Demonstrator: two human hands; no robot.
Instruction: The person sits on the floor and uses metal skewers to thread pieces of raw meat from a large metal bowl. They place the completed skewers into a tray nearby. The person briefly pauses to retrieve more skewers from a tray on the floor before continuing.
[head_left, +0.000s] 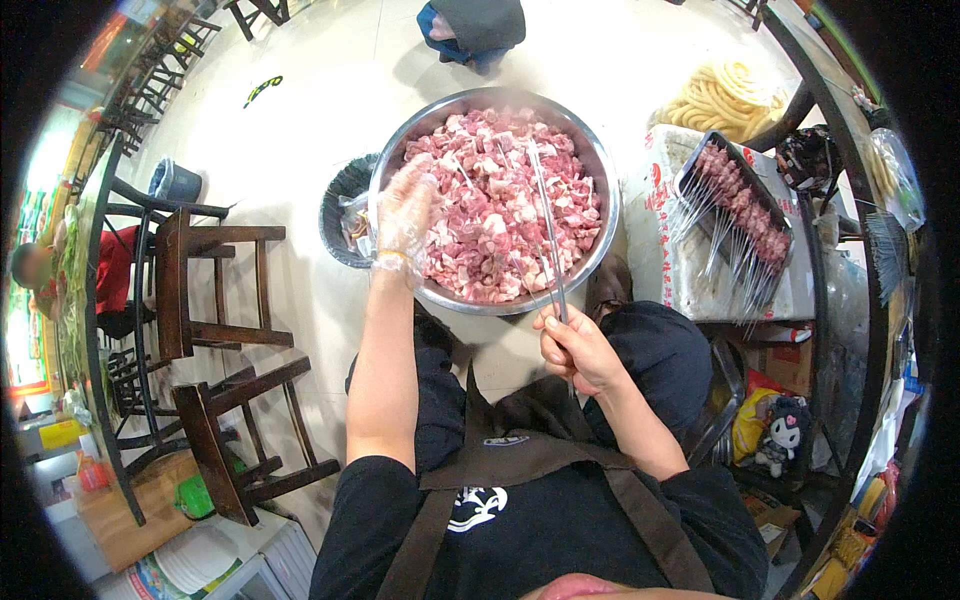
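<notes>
A large steel bowl (611, 225) full of raw meat pieces (487, 217) stands before me. My left hand (405, 210), in a clear plastic glove with a band at the wrist, is over the bowl's left side, touching or just above the meat; whether its fingers hold a piece cannot be told. My bare right hand (574, 349) grips several thin metal skewers (551, 232) at the bowl's near right edge, their far ends reaching over the meat. To the right, skewers threaded with meat (742, 202) lie in a black tray (690, 169).
A foam box (652, 255) carries the tray. Behind it lies a coiled pale hose-like bundle (724, 97). A black-lined bin (334, 225) stands left of the bowl. Dark wooden stools (176, 285) are at left, a metal-framed rack at right. A person in red is at far left.
</notes>
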